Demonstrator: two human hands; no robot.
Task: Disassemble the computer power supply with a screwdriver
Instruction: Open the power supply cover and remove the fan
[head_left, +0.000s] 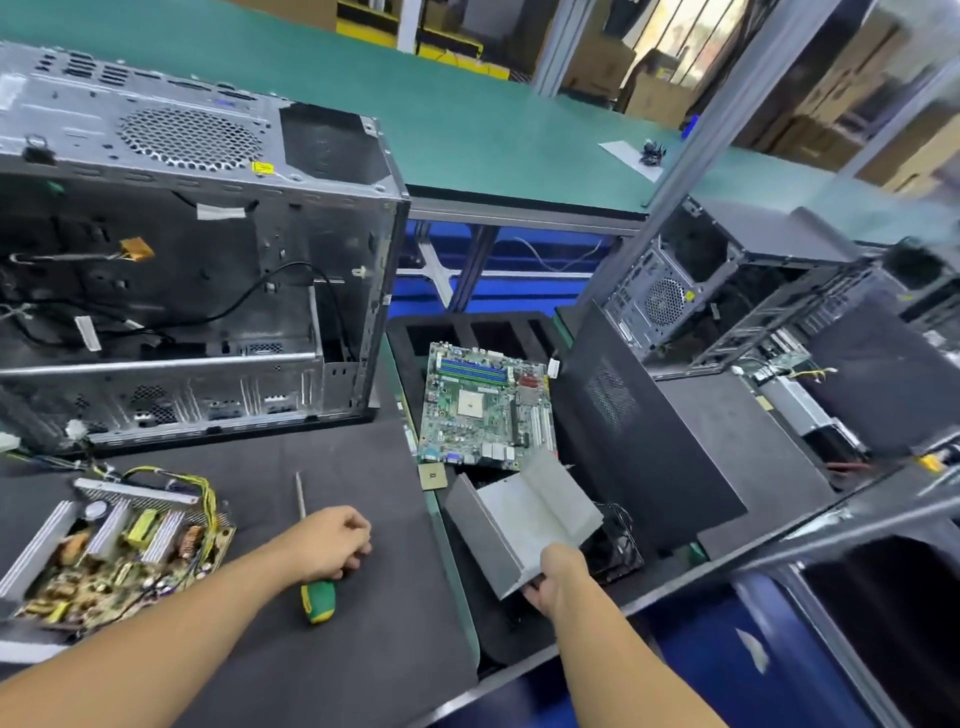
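The opened power supply (119, 545) lies at the lower left on the black mat, its circuit board, heat sinks and yellow wires bare. My left hand (332, 540) grips a screwdriver (318, 597) with a green and yellow handle; its shaft points away from me and lies along the mat. My right hand (553, 579) holds the near edge of the grey metal power supply cover (524, 525), a bent sheet held over the black bin at the right of the mat.
An empty computer case (197, 260) stands on its side behind the mat. A green motherboard (485, 405) lies in the black foam tray, with a CPU chip (434, 475) beside it. Black side panels (649, 441) and more cases (727, 291) crowd the right.
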